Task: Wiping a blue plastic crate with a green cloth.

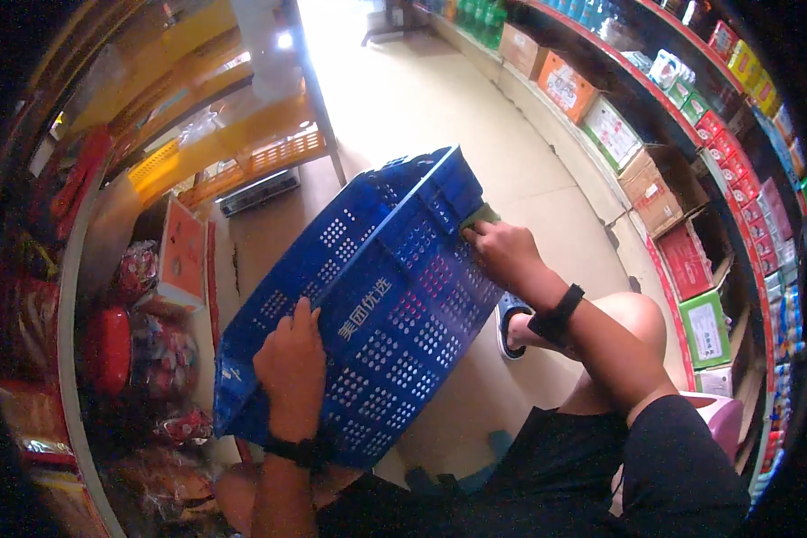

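Observation:
A large blue perforated plastic crate (403, 316) is tilted in front of me, over my legs, with white writing on its long side. My left hand (294, 363) grips the crate's rim near its left end, the fingers bent over the edge. At the crate's far right end, my right hand (504, 252) holds a greenish pad, perhaps a sponge or scouring pad (482, 215), against the outer wall near the corner. The fingers of that hand partly hide the pad. Both my wrists wear black bands.
Shop shelves with a red edge (666, 111) run along the right, holding boxed goods. Cardboard cartons (652, 191) line the low ledge below. A yellow-and-metal rack (242, 148) and packaged goods stand at left. A pink plastic stool (723, 424) is beside me on tiled floor (430, 101).

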`<state>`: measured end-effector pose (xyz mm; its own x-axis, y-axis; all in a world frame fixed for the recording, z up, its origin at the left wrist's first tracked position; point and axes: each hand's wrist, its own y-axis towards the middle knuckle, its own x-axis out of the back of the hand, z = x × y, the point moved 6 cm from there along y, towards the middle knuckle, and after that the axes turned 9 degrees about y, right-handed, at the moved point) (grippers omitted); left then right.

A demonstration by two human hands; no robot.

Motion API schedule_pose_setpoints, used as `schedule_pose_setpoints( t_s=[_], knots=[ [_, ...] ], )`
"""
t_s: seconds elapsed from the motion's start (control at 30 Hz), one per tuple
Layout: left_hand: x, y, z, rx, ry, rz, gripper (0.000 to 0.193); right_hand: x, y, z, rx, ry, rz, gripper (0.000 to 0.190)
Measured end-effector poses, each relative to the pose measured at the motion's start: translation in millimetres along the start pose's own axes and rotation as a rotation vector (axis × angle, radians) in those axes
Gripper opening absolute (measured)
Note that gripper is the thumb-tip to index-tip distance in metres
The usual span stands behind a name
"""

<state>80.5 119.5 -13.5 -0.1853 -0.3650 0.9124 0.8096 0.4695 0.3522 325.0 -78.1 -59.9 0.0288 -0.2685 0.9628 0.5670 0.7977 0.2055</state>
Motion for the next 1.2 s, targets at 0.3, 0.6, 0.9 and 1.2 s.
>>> schedule_pose_setpoints(
  t_s=[0.3,0.6,0.9,1.2],
  knots=[
    [-4.7,-1.8,-2.2,0.027,0.064,0.012,0.023,-9.0,4.4,-16.2,-0.133,0.357,-0.080,0.026],
    [-4.5,-2.5,-2.1,0.009,0.081,0.002,0.021,-34.3,-0.1,-32.5,-0.456,1.006,0.063,0.029],
    [-2.5,-2.4,-1.7,0.020,0.114,0.037,0.021,-38.1,6.0,-46.3,-0.599,1.076,0.133,0.033],
    [-5.6,0.5,3.3,-0.010,0.052,-0.041,0.021,-30.6,11.4,-65.4,-0.590,1.015,-0.064,0.031]
  ],
)
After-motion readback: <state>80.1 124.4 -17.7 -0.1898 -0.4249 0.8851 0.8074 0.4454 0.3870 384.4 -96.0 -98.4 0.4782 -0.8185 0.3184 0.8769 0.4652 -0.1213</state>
